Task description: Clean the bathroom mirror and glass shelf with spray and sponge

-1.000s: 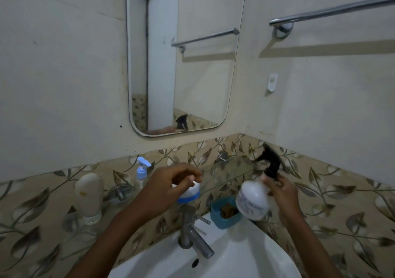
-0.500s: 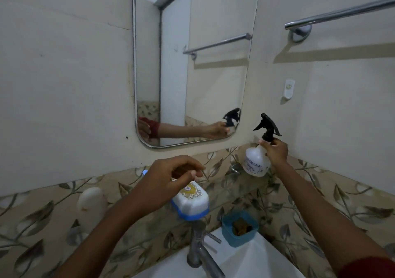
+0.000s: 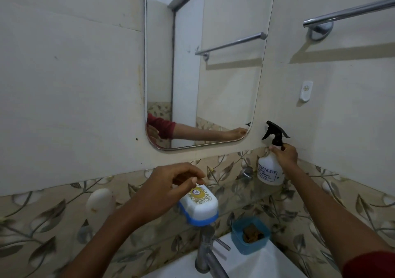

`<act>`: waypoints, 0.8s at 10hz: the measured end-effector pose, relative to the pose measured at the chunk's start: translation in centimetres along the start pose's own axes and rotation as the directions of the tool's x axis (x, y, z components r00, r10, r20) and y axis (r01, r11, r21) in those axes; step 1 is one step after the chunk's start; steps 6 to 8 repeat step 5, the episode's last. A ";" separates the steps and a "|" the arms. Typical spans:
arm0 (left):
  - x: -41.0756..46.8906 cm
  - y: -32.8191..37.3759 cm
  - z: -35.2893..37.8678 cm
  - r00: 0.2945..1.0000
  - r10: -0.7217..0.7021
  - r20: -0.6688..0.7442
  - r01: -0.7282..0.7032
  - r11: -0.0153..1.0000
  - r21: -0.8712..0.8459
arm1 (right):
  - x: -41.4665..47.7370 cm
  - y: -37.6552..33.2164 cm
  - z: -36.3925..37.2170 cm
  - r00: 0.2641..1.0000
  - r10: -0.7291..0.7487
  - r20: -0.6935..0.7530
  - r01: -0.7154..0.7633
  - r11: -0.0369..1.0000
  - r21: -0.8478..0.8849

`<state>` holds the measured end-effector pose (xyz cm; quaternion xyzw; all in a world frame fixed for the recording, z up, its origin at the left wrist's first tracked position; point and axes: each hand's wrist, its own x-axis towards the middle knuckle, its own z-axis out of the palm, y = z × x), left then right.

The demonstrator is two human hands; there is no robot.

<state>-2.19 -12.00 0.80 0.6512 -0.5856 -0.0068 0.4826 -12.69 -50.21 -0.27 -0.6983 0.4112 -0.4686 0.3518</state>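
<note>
Left grip (image 3: 171,183) holds the soap box (image 3: 199,203) by its top, just at the glass shelf (image 3: 241,192). Above, the mirror (image 3: 203,64) shows no spray or wipe marks we can see. Right grip (image 3: 285,155) clasps the spray bottle (image 3: 269,171) by its neck at the shelf's right end. We judge spraying and wiping all left.

Spray bottle (image 3: 269,171) lifted, now beside mirror (image 3: 213,75) corner

White spray bottle (image 3: 269,172) with black trigger, white soap box (image 3: 199,204) with blue base and yellow-gold patterned label, blue dish (image 3: 250,236), beige leaf-patterned tiles (image 3: 42,220), cream wall (image 3: 70,85), red sleeve (image 3: 372,266), chrome tap (image 3: 206,254)
</note>
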 end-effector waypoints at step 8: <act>-0.7 1.1 -0.8 0.997 0.034 -0.076 -0.034 0.999 0.004 | -0.3 1.0 -0.9 0.997 0.012 -0.079 -0.020 0.995 -0.102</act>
